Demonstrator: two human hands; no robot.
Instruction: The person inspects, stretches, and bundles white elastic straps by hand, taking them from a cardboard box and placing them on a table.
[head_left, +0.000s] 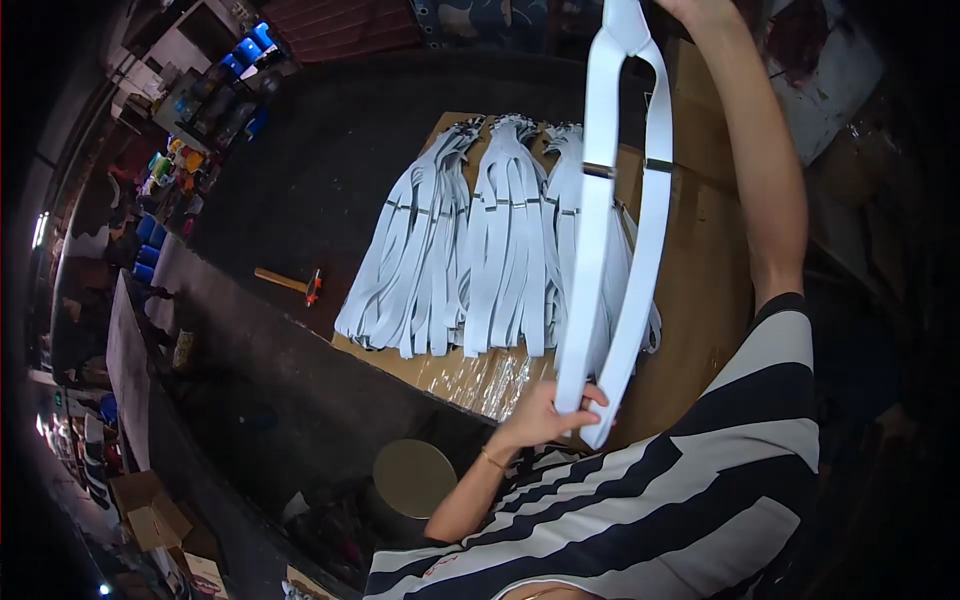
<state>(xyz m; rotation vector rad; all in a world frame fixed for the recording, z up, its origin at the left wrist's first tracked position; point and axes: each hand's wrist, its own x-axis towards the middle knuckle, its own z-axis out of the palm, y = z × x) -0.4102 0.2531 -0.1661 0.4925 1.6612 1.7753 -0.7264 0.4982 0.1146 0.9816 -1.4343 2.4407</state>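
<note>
A pair of white suspenders [647, 245] stretches up and down in front of me, its two straps meeting at a white joining patch near the top edge. Dark metal adjusters sit partway along the straps. My left hand [540, 418] is closed around the looped lower ends, thumb and fingers pinching them. At the top edge my right hand [695, 8] is beside the upper end; its fingers are cut off by the frame. Behind lie bundles of white suspenders [410, 260], side by side, with metal clips gathered at their far ends.
Under the bundles is cardboard [400, 368] with clear plastic film on it. A hammer [290, 283] with a wooden handle lies left on the dark table [290, 190]. A round stool top [414, 478] stands below the table edge. Open cardboard boxes [150, 510] are at lower left.
</note>
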